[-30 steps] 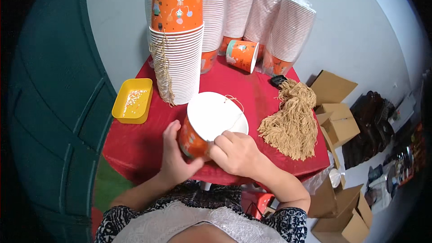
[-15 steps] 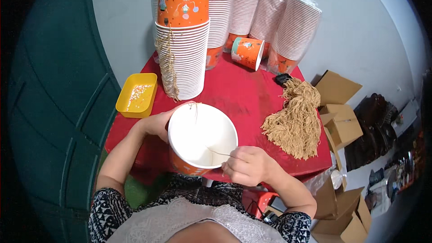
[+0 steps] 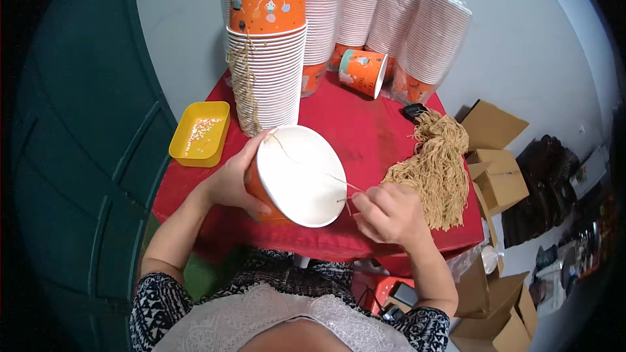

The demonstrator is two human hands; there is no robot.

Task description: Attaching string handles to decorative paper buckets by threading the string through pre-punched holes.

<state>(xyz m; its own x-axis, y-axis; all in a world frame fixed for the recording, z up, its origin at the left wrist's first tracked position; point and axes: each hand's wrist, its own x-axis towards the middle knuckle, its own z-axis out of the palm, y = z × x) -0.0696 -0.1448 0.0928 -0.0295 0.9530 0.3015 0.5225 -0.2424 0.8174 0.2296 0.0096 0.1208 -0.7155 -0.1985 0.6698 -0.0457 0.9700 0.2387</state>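
A large orange paper bucket [image 3: 303, 179] with a white inside is tilted with its mouth toward me, above the near part of the table. My left hand [image 3: 229, 182] grips its outer wall from the left, the thumb in front. A thin tan cord [image 3: 306, 166] runs from the bucket's upper left rim across the mouth to the right rim. My right hand [image 3: 390, 214] pinches the cord just off that rim, fingers closed. A short bit of cord also shows at the right rim; how it passes through the wall is too small to tell.
Behind the bucket rises a tall stack of paper buckets [image 3: 270, 78] with knotted cords down its side. A yellow tray [image 3: 217, 150] with small white bits stands left. A cord bundle [image 3: 433, 169] lies right on the red tablecloth [image 3: 355, 137]. Another bucket [image 3: 360, 73] lies sideways; cardboard boxes [image 3: 499, 179] stand right.
The bucket has risen slightly and turned its mouth more to the right. My right hand has moved up and right, drawing the cord taut across the mouth.
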